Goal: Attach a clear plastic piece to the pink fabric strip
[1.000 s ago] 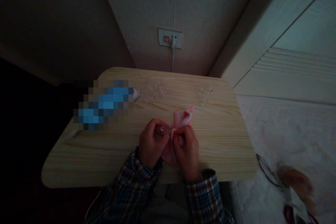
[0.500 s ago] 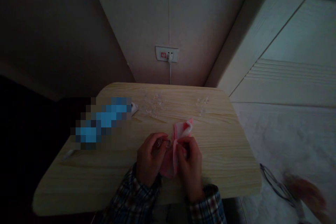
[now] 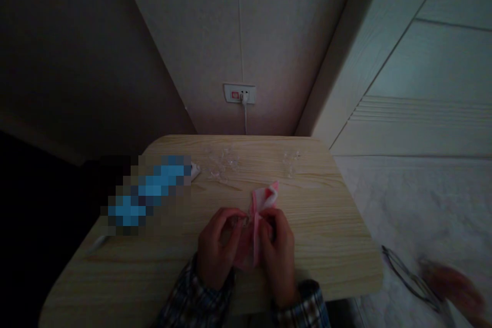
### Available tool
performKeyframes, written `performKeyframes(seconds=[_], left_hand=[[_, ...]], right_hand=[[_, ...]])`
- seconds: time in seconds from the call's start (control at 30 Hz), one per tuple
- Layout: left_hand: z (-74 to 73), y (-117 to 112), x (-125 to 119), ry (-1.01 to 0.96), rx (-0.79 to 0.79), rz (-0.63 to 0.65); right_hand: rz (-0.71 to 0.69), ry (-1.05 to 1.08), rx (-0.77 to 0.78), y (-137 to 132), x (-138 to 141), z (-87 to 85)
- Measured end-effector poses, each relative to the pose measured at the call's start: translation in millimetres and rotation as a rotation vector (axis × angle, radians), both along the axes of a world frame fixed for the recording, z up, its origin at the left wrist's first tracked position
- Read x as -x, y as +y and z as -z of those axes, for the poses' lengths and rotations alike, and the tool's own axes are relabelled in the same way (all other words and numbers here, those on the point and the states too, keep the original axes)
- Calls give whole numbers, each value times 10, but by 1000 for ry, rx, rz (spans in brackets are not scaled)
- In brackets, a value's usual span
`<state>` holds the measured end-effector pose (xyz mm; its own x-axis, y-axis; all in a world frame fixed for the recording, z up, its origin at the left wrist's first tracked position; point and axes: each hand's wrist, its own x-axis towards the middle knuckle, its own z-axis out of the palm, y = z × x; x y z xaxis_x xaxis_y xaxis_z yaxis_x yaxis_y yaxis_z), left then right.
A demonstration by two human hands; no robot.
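The room is dim. Over the near middle of a light wooden table (image 3: 330, 236), my left hand (image 3: 217, 251) and my right hand (image 3: 279, 251) are close together, fingers curled. Between them they pinch a pink and white piece of cloth (image 3: 263, 200) whose free end sticks up and away from me. My left fingertips also close round a small clear object (image 3: 235, 221) that I cannot make out. Both wrists wear plaid sleeves.
Small clear bits (image 3: 223, 164) lie scattered at the table's far side, more of them (image 3: 291, 158) to the right. A blurred blue item (image 3: 149, 189) lies at the left. A wall socket (image 3: 239, 94) with a plugged cable sits behind. Eyeglasses (image 3: 407, 274) lie on the pale surface at right.
The view has tilted up, so table and hands sit lower in frame. My hands have drawn closer together on the pink cloth, bunching it.
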<state>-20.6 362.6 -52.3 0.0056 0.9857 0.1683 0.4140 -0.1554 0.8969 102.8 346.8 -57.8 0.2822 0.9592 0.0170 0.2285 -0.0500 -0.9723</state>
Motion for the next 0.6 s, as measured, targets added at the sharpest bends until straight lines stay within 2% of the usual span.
performKeyframes(seconds=[0.3,0.43,0.6], left_hand=[[24,13,2,-130,123,-2],[28,35,-3,-127,183,11],[35,42,-5,-129,191,65]], right_hand=[[7,166,-19,-1,-9,-20],[-13,253,-36,-3,6,-18],[8,226,-4,-7,10,-7]])
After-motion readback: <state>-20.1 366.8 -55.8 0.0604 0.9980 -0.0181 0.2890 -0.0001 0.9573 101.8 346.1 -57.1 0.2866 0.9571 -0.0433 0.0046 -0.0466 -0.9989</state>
